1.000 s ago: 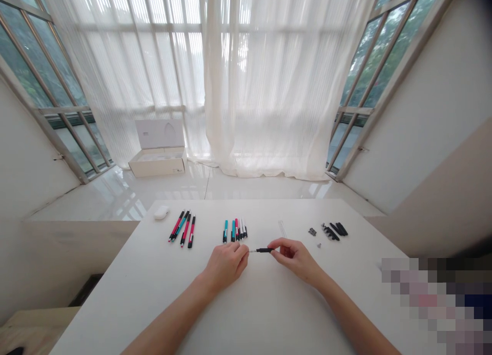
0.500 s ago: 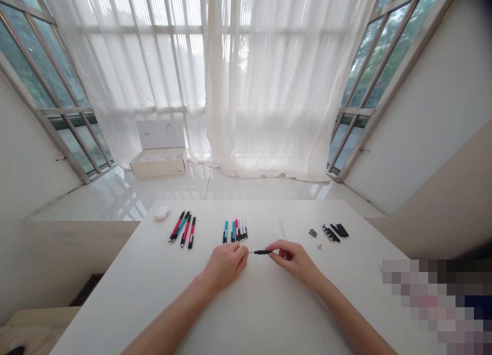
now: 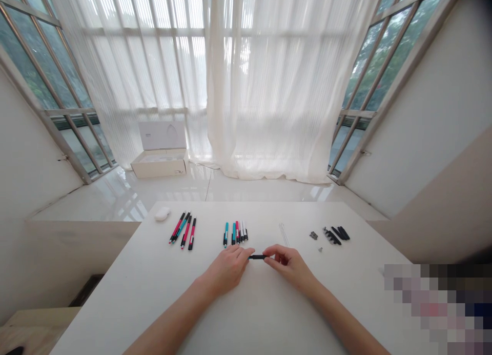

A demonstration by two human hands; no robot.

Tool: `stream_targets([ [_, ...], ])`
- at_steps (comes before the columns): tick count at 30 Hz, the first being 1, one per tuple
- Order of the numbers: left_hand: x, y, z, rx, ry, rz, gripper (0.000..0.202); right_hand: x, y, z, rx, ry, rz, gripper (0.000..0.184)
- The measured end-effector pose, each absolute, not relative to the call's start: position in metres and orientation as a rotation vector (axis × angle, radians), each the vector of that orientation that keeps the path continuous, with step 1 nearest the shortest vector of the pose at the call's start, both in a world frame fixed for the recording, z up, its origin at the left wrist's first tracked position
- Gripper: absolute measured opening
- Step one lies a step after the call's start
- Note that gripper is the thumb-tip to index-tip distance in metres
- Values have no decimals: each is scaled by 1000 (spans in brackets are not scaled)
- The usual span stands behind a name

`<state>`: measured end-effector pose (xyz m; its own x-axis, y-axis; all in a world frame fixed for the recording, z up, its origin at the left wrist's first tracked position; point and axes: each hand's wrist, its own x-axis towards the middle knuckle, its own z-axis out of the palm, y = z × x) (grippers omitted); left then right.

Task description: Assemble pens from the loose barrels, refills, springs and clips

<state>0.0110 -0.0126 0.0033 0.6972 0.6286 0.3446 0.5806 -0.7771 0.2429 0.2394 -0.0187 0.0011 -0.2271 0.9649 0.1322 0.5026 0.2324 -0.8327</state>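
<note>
At mid-frame your left hand [image 3: 226, 268] and right hand [image 3: 290, 265] both pinch a short black plastic pen barrel [image 3: 258, 257]; four assembled red-and-teal pens [image 3: 183, 230] lie left, loose black plastic parts [image 3: 335, 234] right.

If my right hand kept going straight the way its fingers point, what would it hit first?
The right hand points left, along the black pen part it pinches; just past that it would likely meet the left hand, which grips the other end. Nothing else lies between them.

Barrel [image 3: 258, 256] before pens [image 3: 233, 232], on table [image 3: 249, 314]
</note>
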Motion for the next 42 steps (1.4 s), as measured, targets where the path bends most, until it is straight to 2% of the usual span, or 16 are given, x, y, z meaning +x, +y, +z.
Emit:
stream_targets([
  [9,10,-11,-1,2843,1012,522,25,239,-22,5,-1358,-1871,856,25],
  [19,13,-17,5,2782,1085,451,8,232,-26,7,-1323,-2060,725,42],
  [23,14,-17,5,2781,1126,512,10,231,-28,7,-1288,-2048,759,23],
  [27,14,-16,4,2810,1128,522,15,232,-29,6,-1275,-2077,771,19],
  [36,13,-17,6,2821,1083,497,10,235,-28,5,-1322,-2217,725,36],
  [40,14,-17,5,2855,1115,510,15,232,-30,5,-1332,-2184,734,20],
  [42,15,-17,4,2866,1143,507,19,232,-31,6,-1332,-2171,738,21],
])
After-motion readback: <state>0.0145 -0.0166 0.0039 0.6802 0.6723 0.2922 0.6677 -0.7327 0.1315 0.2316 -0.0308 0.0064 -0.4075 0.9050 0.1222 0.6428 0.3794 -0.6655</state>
